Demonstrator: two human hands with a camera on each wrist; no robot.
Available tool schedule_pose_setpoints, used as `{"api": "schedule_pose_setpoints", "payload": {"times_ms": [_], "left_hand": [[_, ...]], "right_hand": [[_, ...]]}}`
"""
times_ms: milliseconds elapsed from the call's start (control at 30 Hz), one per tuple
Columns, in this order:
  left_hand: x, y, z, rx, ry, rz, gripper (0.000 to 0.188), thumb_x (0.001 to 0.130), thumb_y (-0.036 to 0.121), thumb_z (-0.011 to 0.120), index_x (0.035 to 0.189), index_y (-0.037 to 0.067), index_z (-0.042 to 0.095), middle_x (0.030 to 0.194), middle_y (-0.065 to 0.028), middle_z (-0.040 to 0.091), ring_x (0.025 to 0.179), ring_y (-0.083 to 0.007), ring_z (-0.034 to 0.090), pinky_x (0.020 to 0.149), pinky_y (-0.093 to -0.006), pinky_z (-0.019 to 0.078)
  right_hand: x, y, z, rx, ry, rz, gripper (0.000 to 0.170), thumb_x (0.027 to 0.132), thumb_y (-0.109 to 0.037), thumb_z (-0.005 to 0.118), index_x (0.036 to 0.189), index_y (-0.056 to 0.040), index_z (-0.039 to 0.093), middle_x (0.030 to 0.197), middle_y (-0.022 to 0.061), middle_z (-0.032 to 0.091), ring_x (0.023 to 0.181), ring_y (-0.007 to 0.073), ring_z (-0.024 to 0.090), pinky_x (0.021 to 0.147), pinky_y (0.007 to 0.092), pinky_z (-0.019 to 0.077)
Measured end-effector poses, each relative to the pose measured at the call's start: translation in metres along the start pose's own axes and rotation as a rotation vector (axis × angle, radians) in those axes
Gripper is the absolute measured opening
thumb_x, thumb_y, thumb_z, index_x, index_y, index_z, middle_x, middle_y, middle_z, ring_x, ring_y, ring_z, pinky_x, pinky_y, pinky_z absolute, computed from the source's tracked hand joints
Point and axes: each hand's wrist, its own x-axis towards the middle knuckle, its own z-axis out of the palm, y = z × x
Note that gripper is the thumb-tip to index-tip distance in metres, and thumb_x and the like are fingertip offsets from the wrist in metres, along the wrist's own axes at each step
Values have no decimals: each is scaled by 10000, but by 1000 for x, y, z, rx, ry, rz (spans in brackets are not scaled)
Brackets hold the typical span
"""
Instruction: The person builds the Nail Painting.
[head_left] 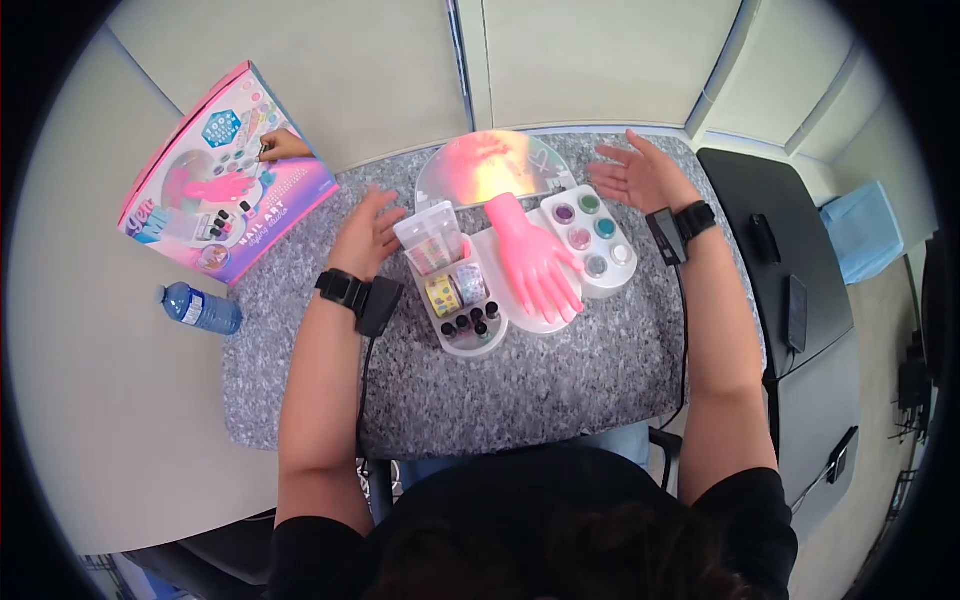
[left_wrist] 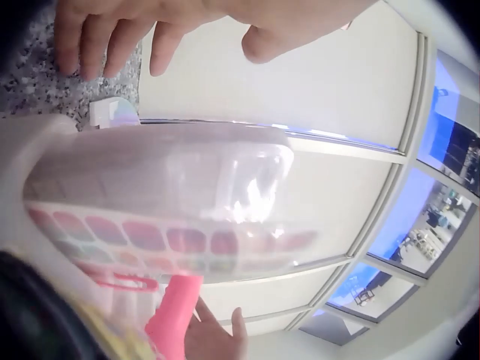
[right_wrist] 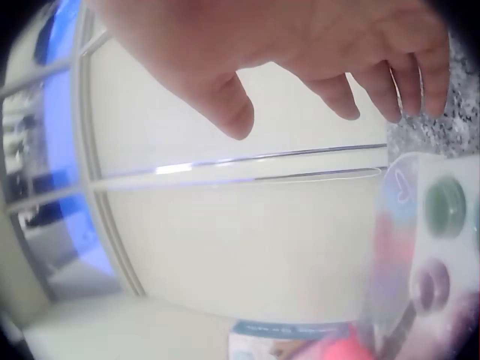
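Note:
My left hand (head_left: 366, 236) hovers with fingers spread beside a clear plastic case (head_left: 432, 238) of press-on nails. At the far right corner my right hand (head_left: 650, 180) is held up, fingers straight, near the tray of glitter pots (head_left: 590, 232). Neither hand holds anything. Between them a pink model hand (head_left: 535, 262) lies palm down on a white nail-art stand (head_left: 492, 250). Two rolls of patterned tape (head_left: 442, 296) and several black-capped nail polish bottles (head_left: 480, 328) sit in the stand's left section. Behind rises an iridescent rounded panel (head_left: 495, 170).
A nail art kit box (head_left: 230, 185) stands at the table's back left, with a water bottle (head_left: 205, 308) lying near the left edge. The speckled grey table (head_left: 560, 390) backs onto a pale partition (head_left: 610, 60). Dark side tables (head_left: 790, 260) with phones stand to the right.

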Motion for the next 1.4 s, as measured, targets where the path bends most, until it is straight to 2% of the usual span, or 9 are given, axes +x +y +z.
{"api": "schedule_pose_setpoints", "payload": {"times_ms": [67, 233, 333, 467, 533, 667, 833, 1033, 1400], "left_hand": [[9, 2, 1, 11, 1, -22, 878, 1091, 716, 448, 1671, 58, 400, 1685, -272, 444, 1544, -339, 464, 1252, -482, 338], [24, -2, -4, -149, -7, -87, 795, 1087, 560, 608, 1648, 29, 422, 1543, -224, 616, 1346, -300, 662, 1068, -427, 513], [25, -3, -7, 32, -58, -48, 655, 1095, 406, 663, 1592, 9, 503, 1410, -166, 709, 1238, -254, 717, 999, -370, 562], [33, -17, -15, 112, -130, 8, 495, 1096, 280, 673, 1499, 3, 603, 1339, -121, 742, 1197, -203, 724, 999, -344, 575], [37, -15, -24, 143, -358, -9, 434, 1070, 201, 695, 1450, -1, 641, 1331, -113, 747, 1218, -179, 712, 1024, -348, 578], [18, -14, -26, 210, -264, -17, 371, 1047, 89, 691, 1405, -5, 671, 1295, -97, 764, 1195, -165, 723, 1030, -342, 576], [-6, -24, -23, 428, -253, 171, 378, 1007, -84, 618, 1360, 9, 715, 1230, -48, 788, 1117, -127, 729, 1001, -306, 559], [-19, -18, -17, 570, -166, 274, 348, 1029, -45, 617, 1364, -9, 703, 1225, -57, 790, 1103, -120, 728, 966, -288, 570], [-33, 1, -19, 687, -229, 278, 288, 1038, 0, 635, 1309, -22, 729, 1140, -61, 796, 1089, -136, 725, 953, -303, 570]], "right_hand": [[13, 2, -9, 315, -190, 107, 727, 1123, -569, 514, 1484, 61, 543, 1498, 361, 574, 1386, 450, 615, 1177, 521, 518], [32, 17, -10, 346, -136, 54, 715, 1149, -521, 472, 1514, 94, 463, 1528, 376, 555, 1415, 444, 604, 1174, 489, 531], [30, 19, -6, 182, -113, 54, 683, 1149, -491, 502, 1500, 92, 452, 1500, 306, 613, 1257, 356, 723, 1041, 425, 627], [34, 21, -12, 152, -186, 114, 632, 1139, -433, 567, 1503, 76, 486, 1470, 271, 654, 1215, 303, 740, 1038, 415, 629], [24, 9, 2, -99, -113, 100, 565, 1125, -370, 628, 1494, 50, 548, 1419, 205, 701, 1148, 222, 747, 1003, 372, 630], [21, 9, 11, -197, -150, 63, 479, 1114, -323, 663, 1460, 7, 627, 1351, 114, 741, 1089, 150, 736, 940, 311, 616], [30, 15, 11, -345, -254, 21, 347, 1067, -281, 748, 1352, -85, 720, 1166, -25, 772, 957, 51, 696, 833, 219, 556], [33, 9, 6, -453, -252, -81, 201, 1019, -277, 820, 1114, -116, 747, 947, -97, 735, 806, 2, 643, 705, 201, 496], [13, -8, 16, -604, -234, -4, 300, 1019, -329, 814, 1244, -133, 785, 1046, -70, 777, 983, 32, 687, 866, 236, 556]]}}
